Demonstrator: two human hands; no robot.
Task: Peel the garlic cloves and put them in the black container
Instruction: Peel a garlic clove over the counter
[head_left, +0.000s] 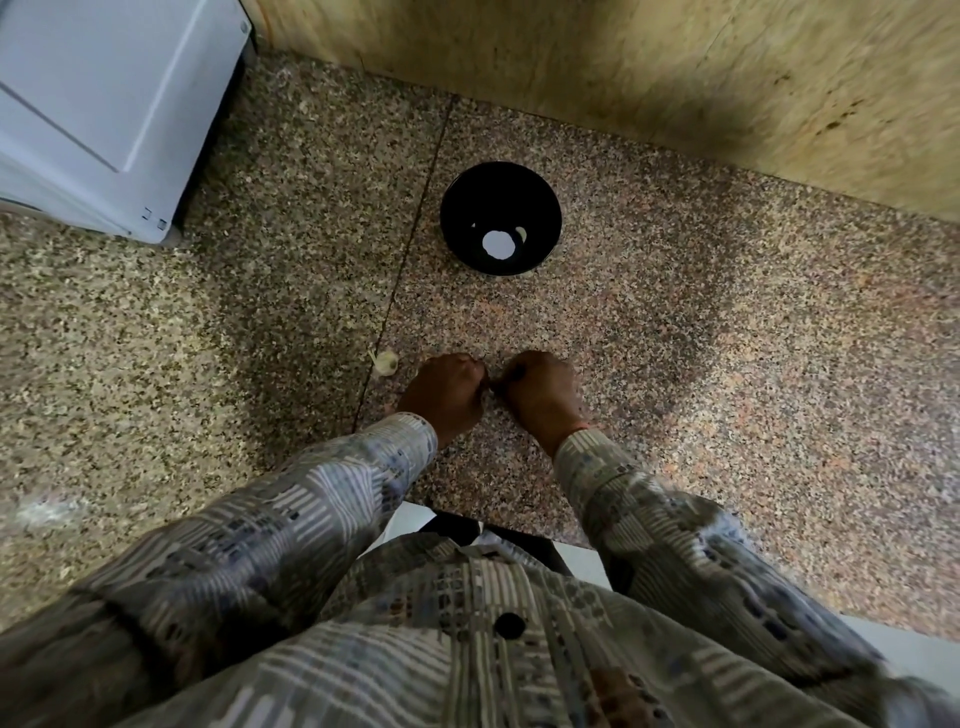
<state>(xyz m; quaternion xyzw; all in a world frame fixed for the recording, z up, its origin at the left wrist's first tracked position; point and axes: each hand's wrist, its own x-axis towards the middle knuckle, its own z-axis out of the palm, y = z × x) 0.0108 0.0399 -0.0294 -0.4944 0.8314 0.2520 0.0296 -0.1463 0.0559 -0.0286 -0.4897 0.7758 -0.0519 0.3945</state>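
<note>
- Head view, hands: left hand (445, 391) and right hand (541, 387) sit close together low over the counter (701, 338), knuckles up, fingers curled in.
- Fingertips of both hands meet in the narrow gap between them. Both look pinched on one small thing; it is hidden behind the fingers and is judged to be a clove.
- Head view, container: black container (460, 200) stands upright on the counter, well beyond the hands and slightly right of the seam in the stone.
- One pale peeled piece (521, 234) lies at its bottom. The round white patch beside it looks like glare, though that is not certain.
- Head view, stock: garlic bit (386, 362) lies on the counter just left of the left hand, not touching it. It still has skin and a stub of stalk.
- Head view, surroundings: white appliance (104, 104) at far left, wall (675, 78) behind the container, patterned sleeves (322, 499) in the foreground.
- Step in hand, as judged: peeling, with skin being worked loose between the two pinches. The task looks early, with one piece in and at least one waiting.
- Next move calls for stripping the skin clean, then one hand reaching forward over the rim to drop the clove in. After that, the left hand can take the garlic bit.
- Loose skin is best kept out of the container.
</note>
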